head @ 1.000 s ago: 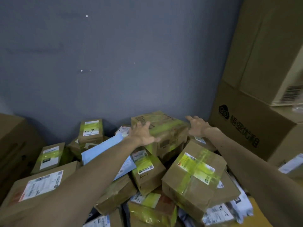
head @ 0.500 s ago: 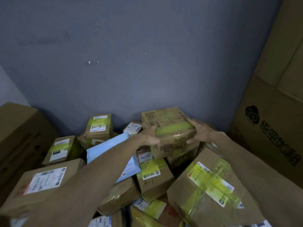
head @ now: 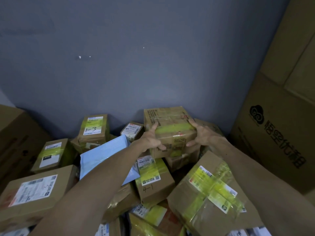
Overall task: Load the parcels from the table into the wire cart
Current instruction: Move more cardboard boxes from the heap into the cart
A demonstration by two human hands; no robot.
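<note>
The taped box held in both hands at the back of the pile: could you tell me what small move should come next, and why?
Probably lift the taped box straight up, then draw it back towards the body. The left hand and right hand grip its two sides. It appears to rest on a lower parcel, and nothing lies on top of it.
</note>
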